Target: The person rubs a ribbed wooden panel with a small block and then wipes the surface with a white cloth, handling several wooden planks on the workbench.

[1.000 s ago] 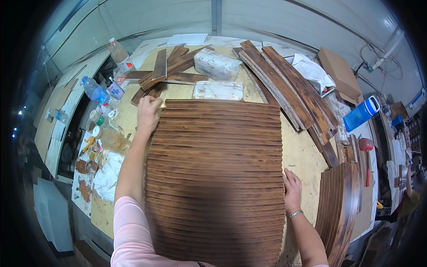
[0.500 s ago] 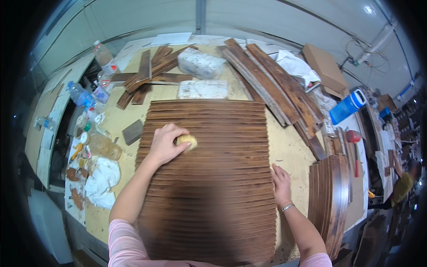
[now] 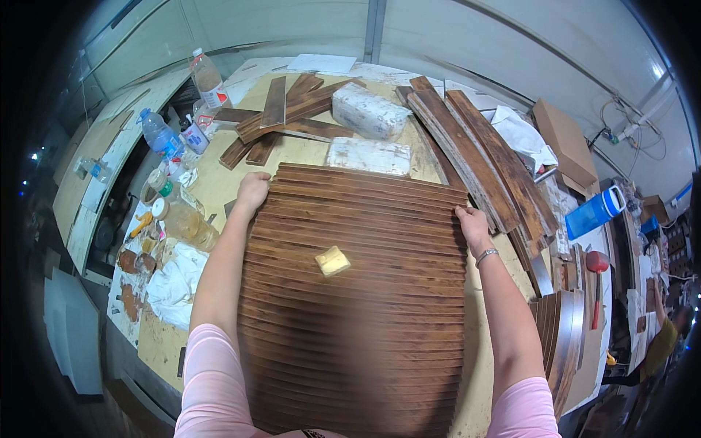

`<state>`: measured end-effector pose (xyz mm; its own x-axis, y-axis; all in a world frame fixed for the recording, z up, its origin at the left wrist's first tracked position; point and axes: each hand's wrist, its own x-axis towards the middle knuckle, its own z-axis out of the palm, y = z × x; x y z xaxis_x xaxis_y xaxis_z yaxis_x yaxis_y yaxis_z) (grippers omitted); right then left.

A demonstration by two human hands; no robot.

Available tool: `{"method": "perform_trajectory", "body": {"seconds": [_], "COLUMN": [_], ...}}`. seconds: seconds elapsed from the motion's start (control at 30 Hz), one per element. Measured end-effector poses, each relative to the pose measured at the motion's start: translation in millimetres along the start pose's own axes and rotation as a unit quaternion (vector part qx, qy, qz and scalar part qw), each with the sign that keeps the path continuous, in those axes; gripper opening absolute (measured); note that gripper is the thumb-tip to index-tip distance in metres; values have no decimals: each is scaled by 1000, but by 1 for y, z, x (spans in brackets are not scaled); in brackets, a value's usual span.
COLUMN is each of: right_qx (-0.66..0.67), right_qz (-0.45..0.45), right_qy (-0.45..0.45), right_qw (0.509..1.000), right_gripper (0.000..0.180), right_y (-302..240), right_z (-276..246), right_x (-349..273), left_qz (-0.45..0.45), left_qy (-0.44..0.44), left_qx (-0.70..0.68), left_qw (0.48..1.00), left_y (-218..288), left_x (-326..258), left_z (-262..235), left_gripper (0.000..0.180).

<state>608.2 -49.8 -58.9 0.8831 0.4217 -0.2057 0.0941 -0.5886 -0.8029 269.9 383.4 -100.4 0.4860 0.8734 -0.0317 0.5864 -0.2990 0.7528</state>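
A broad set of brown wooden planks (image 3: 365, 292), overlapping in rows like shingles, lies on the table in front of me. Toward its far left corner, my left hand (image 3: 253, 191) has its fingers closed on the plank ends. On the opposite side, my right hand (image 3: 474, 225) pinches the plank ends near the far right corner, a bracelet at its wrist. Between my arms, a small yellow sponge-like block (image 3: 333, 261) rests on the planks, touched by neither hand. The nearest rows are partly in shadow.
Loose boards (image 3: 274, 109) and white-wrapped bundles (image 3: 371, 111) lie beyond the planks. Longer boards (image 3: 489, 160) slant at the right, near a blue jug (image 3: 593, 212) and a red-headed mallet (image 3: 597, 263). Bottles (image 3: 186, 224) and a white cloth (image 3: 177, 286) crowd the left side. Another person (image 3: 661, 339) is far right.
My left hand has let go of the yellow block and moved to the planks' far left edge. My right hand has moved farther up the right edge and taken hold there. The view has shifted.
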Motion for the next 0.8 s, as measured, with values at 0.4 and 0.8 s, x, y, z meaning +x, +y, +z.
{"method": "perform_trajectory", "body": {"seconds": [0.4, 0.8], "right_qx": [152, 267], "right_qz": [-64, -91], "right_qy": [95, 26], "right_qw": [982, 959], "right_gripper": [33, 5], "right_y": [-34, -8], "right_z": [-6, -92], "right_x": [1, -86], "left_qz": [-43, 72], "left_qy": [42, 9], "left_qx": [-212, -486], "left_qw": [975, 871], "left_y": [41, 139], "left_x": [0, -101], "left_z": [-8, -83], "left_gripper": [19, 16]}}
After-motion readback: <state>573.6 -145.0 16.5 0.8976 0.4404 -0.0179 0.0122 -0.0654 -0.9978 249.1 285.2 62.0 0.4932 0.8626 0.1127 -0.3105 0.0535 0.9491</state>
